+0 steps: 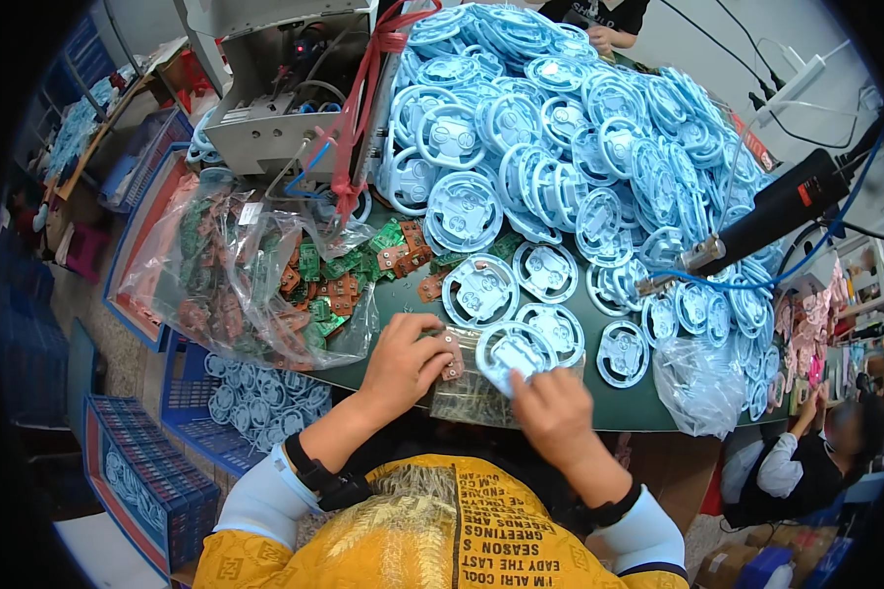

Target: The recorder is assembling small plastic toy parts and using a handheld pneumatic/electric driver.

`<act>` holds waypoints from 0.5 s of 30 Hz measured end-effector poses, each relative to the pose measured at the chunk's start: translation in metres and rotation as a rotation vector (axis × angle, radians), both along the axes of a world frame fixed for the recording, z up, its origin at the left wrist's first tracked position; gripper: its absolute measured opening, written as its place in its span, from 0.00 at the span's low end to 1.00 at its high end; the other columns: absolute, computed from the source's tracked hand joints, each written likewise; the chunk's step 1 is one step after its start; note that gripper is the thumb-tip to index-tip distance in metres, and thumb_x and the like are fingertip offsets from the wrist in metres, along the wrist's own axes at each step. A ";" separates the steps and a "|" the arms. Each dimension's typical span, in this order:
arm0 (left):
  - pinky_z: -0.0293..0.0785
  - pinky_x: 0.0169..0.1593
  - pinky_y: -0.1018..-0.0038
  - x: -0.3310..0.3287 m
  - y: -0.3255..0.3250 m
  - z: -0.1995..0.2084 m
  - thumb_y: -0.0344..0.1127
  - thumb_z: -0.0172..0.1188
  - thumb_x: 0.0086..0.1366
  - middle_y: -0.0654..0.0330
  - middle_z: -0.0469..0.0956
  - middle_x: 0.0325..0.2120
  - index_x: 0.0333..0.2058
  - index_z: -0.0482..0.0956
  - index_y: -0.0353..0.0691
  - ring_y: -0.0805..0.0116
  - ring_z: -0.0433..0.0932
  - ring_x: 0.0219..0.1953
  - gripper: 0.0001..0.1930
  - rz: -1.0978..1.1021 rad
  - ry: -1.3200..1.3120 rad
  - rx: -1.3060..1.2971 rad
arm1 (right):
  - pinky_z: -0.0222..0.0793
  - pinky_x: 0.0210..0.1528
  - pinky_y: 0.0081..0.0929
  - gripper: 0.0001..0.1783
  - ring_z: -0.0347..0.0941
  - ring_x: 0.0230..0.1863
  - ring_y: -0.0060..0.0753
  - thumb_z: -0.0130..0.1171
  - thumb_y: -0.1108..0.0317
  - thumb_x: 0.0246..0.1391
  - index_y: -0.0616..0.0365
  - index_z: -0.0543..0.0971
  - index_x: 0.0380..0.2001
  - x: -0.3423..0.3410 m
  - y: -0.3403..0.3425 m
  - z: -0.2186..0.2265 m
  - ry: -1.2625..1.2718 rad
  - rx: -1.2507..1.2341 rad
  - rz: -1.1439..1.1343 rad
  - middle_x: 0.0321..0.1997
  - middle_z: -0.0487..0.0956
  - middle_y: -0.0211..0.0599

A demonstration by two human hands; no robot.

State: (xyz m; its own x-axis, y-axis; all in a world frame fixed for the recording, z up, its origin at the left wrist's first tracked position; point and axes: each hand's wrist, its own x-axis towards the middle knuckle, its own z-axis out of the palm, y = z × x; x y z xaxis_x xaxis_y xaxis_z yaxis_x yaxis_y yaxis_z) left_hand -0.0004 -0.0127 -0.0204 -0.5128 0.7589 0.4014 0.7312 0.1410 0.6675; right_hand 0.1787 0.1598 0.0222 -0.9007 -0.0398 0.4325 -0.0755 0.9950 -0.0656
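Note:
My left hand (400, 361) is closed on a small brown circuit board (452, 355), pinched at its fingertips. In my right hand (558, 416) is a round light-blue plastic part (514, 351), gripped by its lower rim and tilted above a taped block (469, 401) at the table's front edge. Several like blue parts (480, 291) lie just beyond my hands. A clear plastic bag (255, 294) of green and brown circuit boards (336, 296) spills open to the left of my left hand.
A big heap of blue parts (560, 128) covers the far table. A black electric screwdriver (786, 211) hangs at the right, above a crumpled clear bag (699, 385). A metal machine box (290, 108) stands far left. Blue crates (192, 402) flank the table; other people sit nearby.

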 end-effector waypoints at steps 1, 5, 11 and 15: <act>0.70 0.48 0.62 0.000 0.000 0.001 0.29 0.67 0.55 0.57 0.75 0.41 0.36 0.83 0.40 0.54 0.72 0.45 0.08 -0.008 -0.004 0.001 | 0.62 0.27 0.32 0.20 0.67 0.26 0.34 0.65 0.70 0.42 0.63 0.80 0.43 0.005 -0.008 -0.008 -0.065 -0.013 0.017 0.26 0.69 0.31; 0.71 0.48 0.62 -0.001 -0.003 0.006 0.25 0.69 0.53 0.54 0.76 0.43 0.36 0.83 0.38 0.52 0.73 0.47 0.10 0.011 0.011 0.029 | 0.66 0.33 0.30 0.27 0.70 0.31 0.37 0.66 0.71 0.41 0.60 0.78 0.49 0.016 -0.017 -0.003 -0.102 -0.213 0.015 0.34 0.73 0.35; 0.68 0.48 0.62 0.007 -0.004 0.015 0.28 0.69 0.53 0.57 0.75 0.41 0.34 0.82 0.39 0.54 0.73 0.46 0.09 0.024 0.057 0.044 | 0.68 0.36 0.33 0.29 0.72 0.36 0.39 0.66 0.73 0.38 0.57 0.79 0.50 0.028 0.011 -0.011 -0.096 -0.132 -0.052 0.46 0.77 0.39; 0.68 0.48 0.62 0.014 0.007 0.021 0.27 0.70 0.50 0.58 0.76 0.41 0.33 0.82 0.41 0.55 0.74 0.46 0.10 -0.059 0.091 0.031 | 0.67 0.33 0.31 0.20 0.71 0.33 0.37 0.67 0.72 0.42 0.58 0.81 0.44 0.024 -0.002 -0.022 -0.036 -0.136 0.046 0.45 0.78 0.38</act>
